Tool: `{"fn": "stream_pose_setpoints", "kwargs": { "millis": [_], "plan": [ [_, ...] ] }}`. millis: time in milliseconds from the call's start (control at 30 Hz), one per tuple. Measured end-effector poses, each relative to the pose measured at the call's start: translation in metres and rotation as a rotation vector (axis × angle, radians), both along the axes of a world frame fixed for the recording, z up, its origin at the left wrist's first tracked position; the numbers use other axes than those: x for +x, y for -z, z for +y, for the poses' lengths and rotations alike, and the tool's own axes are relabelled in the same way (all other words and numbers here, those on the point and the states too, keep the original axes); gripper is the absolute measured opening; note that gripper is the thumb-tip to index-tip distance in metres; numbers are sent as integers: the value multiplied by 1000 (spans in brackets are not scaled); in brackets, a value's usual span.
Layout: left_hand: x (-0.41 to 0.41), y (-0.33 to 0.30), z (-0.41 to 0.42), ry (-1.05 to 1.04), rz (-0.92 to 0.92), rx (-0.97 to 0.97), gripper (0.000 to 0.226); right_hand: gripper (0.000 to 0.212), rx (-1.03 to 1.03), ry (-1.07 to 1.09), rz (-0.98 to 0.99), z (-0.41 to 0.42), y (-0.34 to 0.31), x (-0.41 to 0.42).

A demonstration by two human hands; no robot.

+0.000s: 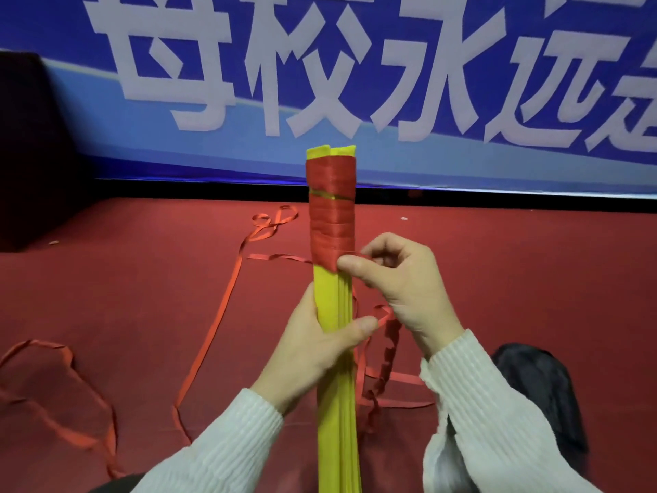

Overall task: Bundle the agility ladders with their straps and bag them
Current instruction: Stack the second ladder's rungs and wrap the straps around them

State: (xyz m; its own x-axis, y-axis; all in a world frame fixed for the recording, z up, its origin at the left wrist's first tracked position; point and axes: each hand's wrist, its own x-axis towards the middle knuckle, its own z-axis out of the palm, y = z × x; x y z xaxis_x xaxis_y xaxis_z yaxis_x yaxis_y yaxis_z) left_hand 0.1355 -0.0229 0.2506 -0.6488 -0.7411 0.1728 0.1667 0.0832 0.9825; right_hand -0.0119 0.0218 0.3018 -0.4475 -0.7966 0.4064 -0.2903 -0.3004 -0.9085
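A stack of yellow ladder rungs stands upright in the middle of the view. Red strap is wound many times round its upper part. My left hand grips the yellow stack below the wrapping, thumb across the front. My right hand pinches the red strap at the lower edge of the wrapping, on the stack's right side. Loose red strap trails from the bundle over the floor to the left, and more of it hangs behind my hands.
Red carpet covers the floor. A blue banner with large white characters hangs behind. A dark block stands at the far left. A black bag lies on the floor at the right, by my right sleeve.
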Motion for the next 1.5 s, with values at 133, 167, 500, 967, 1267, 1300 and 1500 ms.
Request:
{"fn": "stream_pose_setpoints", "kwargs": {
  "millis": [133,167,500,967,1267,1300,1500],
  "plan": [
    [-2,6,-7,-187,29,65,43,34,101,-127,116,6,-5,-3],
    [0,7,-10,-218,42,81,43,25,84,-149,70,9,-8,-7],
    [5,-1,-8,-38,319,304,62,14,-62,48,-68,2,-6,-16],
    [0,2,1,-24,-12,83,60,39,-9,-22,-64,-1,-1,5],
    [1,2,-11,-354,79,-7,32,22,-7,-11,-6,9,-8,-23],
    [0,0,-10,-345,102,21,39,22,-3,6,-29,6,-5,-24],
    [3,-6,7,-49,148,201,39,16,37,-179,-260,6,10,-16]
  ]
}}
